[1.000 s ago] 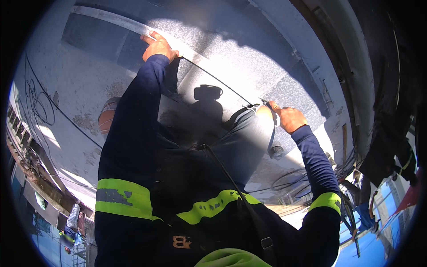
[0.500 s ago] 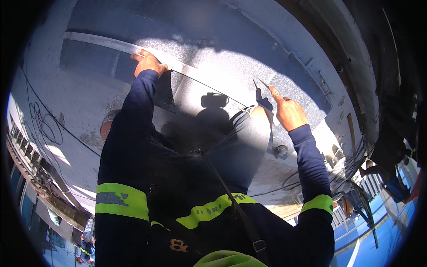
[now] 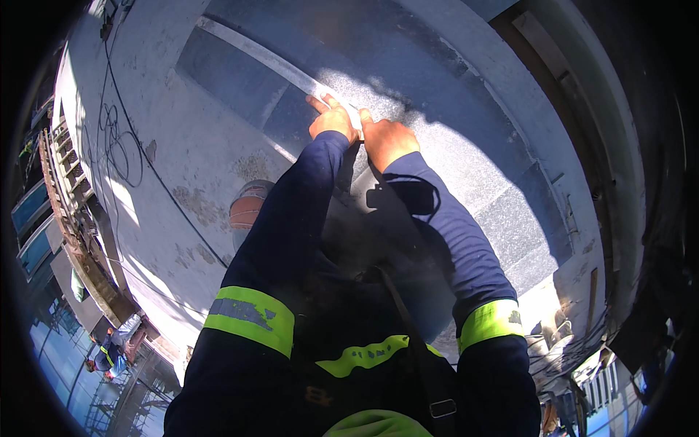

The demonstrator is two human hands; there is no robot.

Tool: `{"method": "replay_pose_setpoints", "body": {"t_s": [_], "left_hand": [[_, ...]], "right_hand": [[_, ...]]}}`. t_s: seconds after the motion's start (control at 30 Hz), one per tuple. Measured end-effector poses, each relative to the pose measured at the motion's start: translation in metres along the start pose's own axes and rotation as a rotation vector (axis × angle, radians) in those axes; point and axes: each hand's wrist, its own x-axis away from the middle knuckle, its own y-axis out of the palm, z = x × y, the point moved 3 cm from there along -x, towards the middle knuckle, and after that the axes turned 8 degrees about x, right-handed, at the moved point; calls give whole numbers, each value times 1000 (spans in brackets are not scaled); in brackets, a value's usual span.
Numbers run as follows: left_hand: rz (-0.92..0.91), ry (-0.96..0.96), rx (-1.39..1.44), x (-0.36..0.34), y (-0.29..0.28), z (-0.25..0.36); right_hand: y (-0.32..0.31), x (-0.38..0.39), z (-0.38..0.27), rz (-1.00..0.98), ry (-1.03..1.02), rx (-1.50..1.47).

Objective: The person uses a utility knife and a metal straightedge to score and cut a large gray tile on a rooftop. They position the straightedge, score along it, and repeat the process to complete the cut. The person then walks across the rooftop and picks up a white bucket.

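A long pale straight strip [image 3: 263, 54] lies across grey speckled sheets [image 3: 495, 218]. My left hand [image 3: 329, 119] rests on its near end, index and middle fingers stretched out and apart over the strip. Just right of it, my right hand [image 3: 387, 141] touches that same end, fingers curled; whatever is inside them is hidden. Strong sunlight and shadow cross the sheets around both hands.
A round reddish-brown container [image 3: 246, 213] stands left of my forearms. Dark cables [image 3: 124, 156] lie looped on the pale floor at left. A raised ledge [image 3: 610, 167] runs along the right. A person in reflective clothing [image 3: 109, 355] is at lower left, beside railings.
My right hand, earlier farther right with a thin pointed tool, has moved up and left beside my left hand. My head view has turned, shifting the scene.
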Motion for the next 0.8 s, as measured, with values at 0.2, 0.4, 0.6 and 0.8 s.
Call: {"method": "replay_pose_setpoints", "body": {"t_s": [0.2,0.4,0.6,0.8], "left_hand": [[10,-5,10,-1,3,-1],[-51,31,-111,-1,-3,1],[-20,-9,-141,-1,-4,8],[14,39,-150,-16,9,0]], "right_hand": [[2,5,-5,14,0,17],[12,81,47,-9,-13,108],[40,195,165,-285,106,199],[65,275,237,-438,225,204]]}}
